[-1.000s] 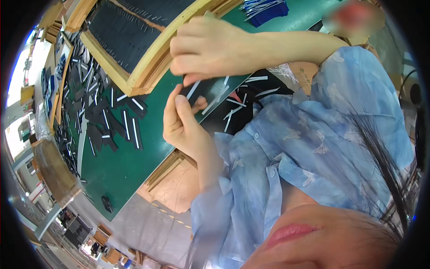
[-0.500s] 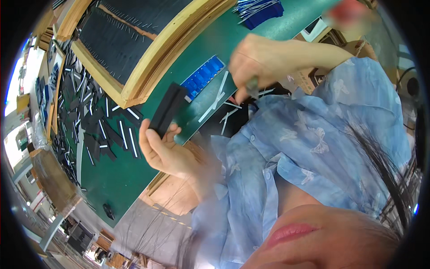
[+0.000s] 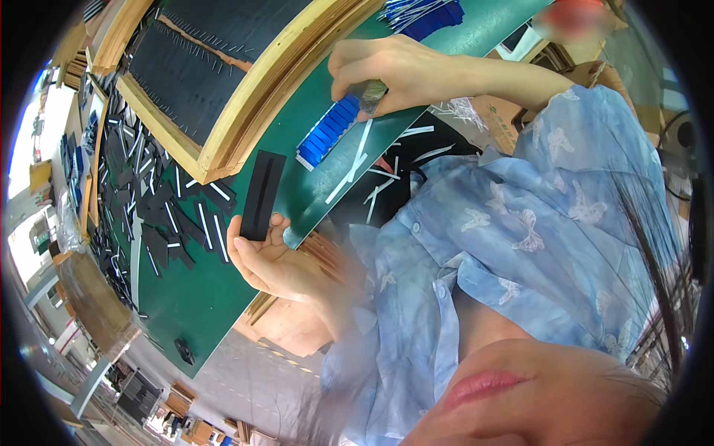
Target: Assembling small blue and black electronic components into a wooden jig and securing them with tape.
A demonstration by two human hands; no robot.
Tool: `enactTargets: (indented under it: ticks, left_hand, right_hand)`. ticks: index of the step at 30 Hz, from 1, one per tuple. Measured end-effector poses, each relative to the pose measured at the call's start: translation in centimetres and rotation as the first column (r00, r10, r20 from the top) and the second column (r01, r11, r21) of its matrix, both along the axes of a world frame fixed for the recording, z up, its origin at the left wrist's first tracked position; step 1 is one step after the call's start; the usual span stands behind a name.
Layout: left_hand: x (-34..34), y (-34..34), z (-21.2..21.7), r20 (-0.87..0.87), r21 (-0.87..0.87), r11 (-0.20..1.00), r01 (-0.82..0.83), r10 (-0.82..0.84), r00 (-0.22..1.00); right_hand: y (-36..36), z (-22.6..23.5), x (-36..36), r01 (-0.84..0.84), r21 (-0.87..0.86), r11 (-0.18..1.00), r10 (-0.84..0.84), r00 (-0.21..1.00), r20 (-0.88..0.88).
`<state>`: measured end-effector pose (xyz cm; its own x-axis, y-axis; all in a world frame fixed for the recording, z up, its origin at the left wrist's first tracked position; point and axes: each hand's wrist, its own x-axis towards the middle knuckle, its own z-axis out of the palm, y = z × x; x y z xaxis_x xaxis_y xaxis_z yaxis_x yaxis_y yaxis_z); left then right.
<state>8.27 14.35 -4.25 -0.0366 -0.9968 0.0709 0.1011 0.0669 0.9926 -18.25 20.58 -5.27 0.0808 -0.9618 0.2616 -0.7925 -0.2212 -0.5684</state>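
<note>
The left hand [image 3: 271,260] was held palm up over the near edge of the green surface [image 3: 201,297], its fingers [image 3: 249,249] loosely curled around the lower end of a flat black rectangular strip [image 3: 262,195]. The strip stood up from the fingertips and pointed away from the person, with a narrow lengthwise groove down its middle. Grip: thumb on one edge and fingers under the bottom end; the hand was not fully closed.

The right hand [image 3: 390,70] lay farther out over the surface, fingers bent down and pinched on a small grey-silver piece [image 3: 372,97]; what that piece was could not be told. Just below and to the left of those fingertips sat a row of blue flat pieces [image 3: 327,134], stacked edge to edge in a slanted line, the pinched piece touching or nearly touching its upper end. Loose white strips [image 3: 349,175] lay scattered on the surface between the two hands, nearer the right fingers.

Left of the left fingers, a heap of black strips mixed with white ones [image 3: 149,201] covered the surface. Beyond the held strip's tip stood a wooden frame [image 3: 253,111] holding a dark panel with fine pins [image 3: 186,67]. A second pile of blue and white pieces [image 3: 424,11] lay beyond the right hand. A blue patterned shirt [image 3: 520,245] filled the lower right.
</note>
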Motion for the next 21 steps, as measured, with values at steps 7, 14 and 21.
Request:
enactTargets:
  ticks: [7, 14, 21]
  left_hand:
    - [0.5, 0.0, -0.1, -0.002, 0.028, 0.999, -0.024, 0.024, 1.000]
    - [0.4, -0.3, -0.6, -0.046, 0.104, 0.994, 0.030, -0.025, 0.999]
    - [-3.0, 1.4, 0.7, -0.103, 0.191, 0.951, 0.245, -0.229, 0.968]
  right_hand:
    - [-0.1, 0.2, 0.2, -0.075, -0.133, 0.988, 0.074, 0.997, -0.012]
    - [0.4, 2.7, 0.1, -0.273, -0.379, 0.884, 0.192, 0.952, -0.239]
    - [0.2, 3.0, 2.1, -0.227, -0.312, 0.923, 0.270, 0.957, 0.104]
